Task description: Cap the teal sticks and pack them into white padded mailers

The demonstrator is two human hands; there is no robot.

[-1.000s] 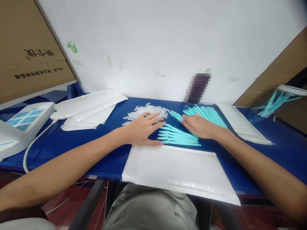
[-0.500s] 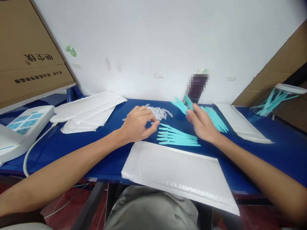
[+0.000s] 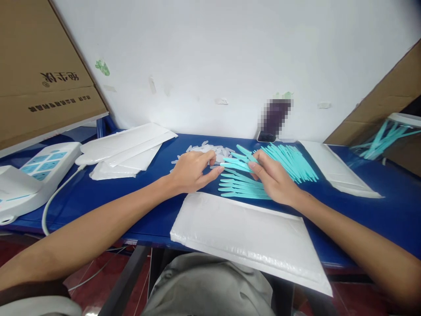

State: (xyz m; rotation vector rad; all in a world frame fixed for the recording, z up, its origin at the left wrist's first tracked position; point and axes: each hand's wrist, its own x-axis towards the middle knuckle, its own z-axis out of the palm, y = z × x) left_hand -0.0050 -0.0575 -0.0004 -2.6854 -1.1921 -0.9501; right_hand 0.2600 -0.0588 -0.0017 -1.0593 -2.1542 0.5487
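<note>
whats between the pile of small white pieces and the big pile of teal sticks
In the head view, a bunch of teal sticks held in the right hand appears between the white pieces and the big pile.

The left hand point(image 3: 191, 172) and right hand point(image 3: 274, 177) are bare. Grey clothes point(image 3: 208, 287) with lots of wrinkles show at six o'clock.

Hands: 2, left hand point(image 3: 194, 169) and right hand point(image 3: 274, 177). Slim turquoise plastic sticks point(image 3: 237, 165): 3+ in right hand, 5+ in the row under it, heap beyond it too dense to count. Small translucent white plastic pieces point(image 3: 205, 148) beyond left hand: many, overlapping, no exact count. Flat white padded envelopes point(image 3: 253, 239): 1 nearside of both hands, 1 right of right hand, 2+ stacked left of left hand.
</note>
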